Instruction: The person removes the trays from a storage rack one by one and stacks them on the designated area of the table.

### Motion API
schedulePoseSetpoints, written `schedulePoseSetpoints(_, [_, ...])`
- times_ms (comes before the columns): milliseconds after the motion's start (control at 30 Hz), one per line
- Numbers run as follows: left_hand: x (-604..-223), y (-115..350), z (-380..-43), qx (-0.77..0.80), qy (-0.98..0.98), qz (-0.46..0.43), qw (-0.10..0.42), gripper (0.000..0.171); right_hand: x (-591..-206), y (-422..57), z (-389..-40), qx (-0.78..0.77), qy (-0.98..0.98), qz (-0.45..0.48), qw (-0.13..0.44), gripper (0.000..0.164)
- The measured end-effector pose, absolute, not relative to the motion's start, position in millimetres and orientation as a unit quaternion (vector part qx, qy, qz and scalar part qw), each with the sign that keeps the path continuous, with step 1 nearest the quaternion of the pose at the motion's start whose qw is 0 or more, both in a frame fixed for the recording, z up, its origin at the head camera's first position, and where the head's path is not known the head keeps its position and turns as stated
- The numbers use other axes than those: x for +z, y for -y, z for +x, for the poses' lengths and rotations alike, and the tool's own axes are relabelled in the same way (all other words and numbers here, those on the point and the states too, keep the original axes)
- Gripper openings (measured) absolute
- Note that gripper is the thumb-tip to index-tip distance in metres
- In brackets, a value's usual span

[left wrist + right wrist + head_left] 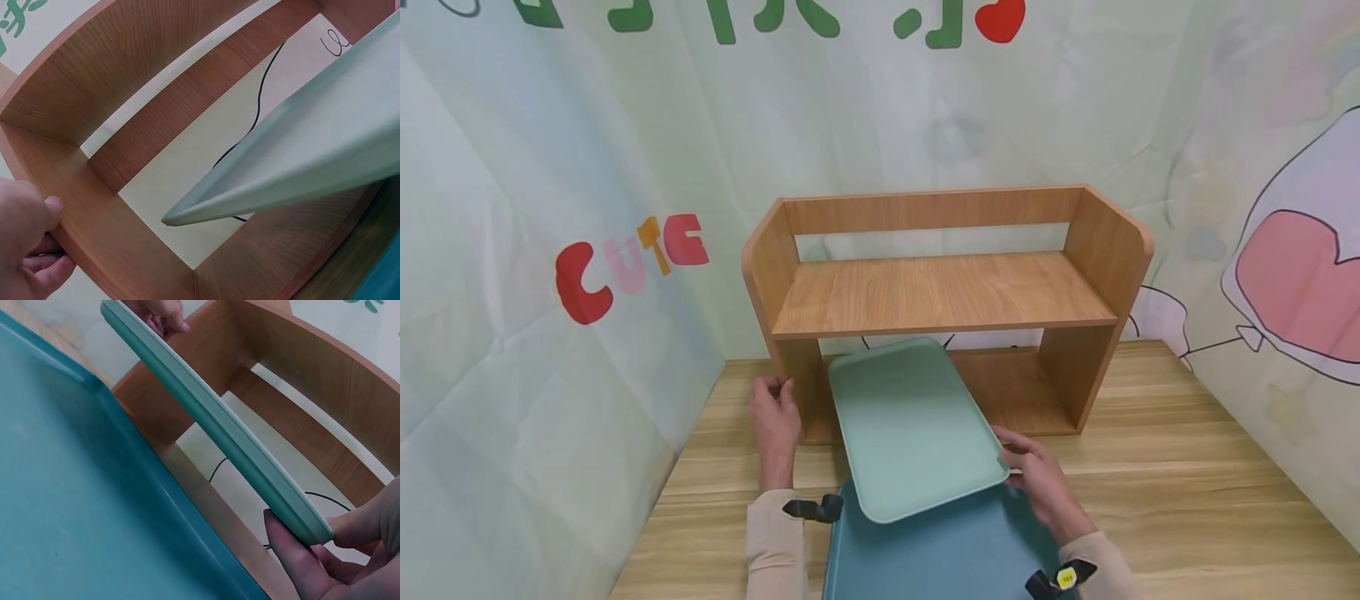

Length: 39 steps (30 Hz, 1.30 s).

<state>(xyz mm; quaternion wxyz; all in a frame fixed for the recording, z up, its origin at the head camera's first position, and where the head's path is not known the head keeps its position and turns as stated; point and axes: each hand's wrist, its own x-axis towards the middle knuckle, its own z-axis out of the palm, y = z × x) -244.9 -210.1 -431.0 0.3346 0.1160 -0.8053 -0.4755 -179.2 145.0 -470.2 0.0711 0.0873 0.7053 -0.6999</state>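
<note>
A pale green rectangular tray (917,433) is tilted in front of a two-tier wooden desk shelf (943,292), its far end reaching the opening of the lower tier. My right hand (1037,479) pinches the near right corner of this tray, thumb on one face and fingers (294,553) on the other. At the shelf's left side panel, my left hand (775,421) grips the front edge, with the thumb (53,209) against the wood. Below the green tray lies a larger blue tray (940,554), partly covered by it in the head view.
The shelf stands on a wood-grain table (1165,475), near its back edge. Printed cloth (880,117) hangs behind and at both sides. A back rail (932,212) runs along the shelf's top tier.
</note>
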Motion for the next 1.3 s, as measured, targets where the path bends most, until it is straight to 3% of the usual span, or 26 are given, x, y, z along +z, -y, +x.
schedulePoseSetpoints(1300, [-430,211,-245,-0.464,0.815,0.122,0.324,0.020,-468,-193,-178,-0.675,-0.731,0.039,0.091,0.038])
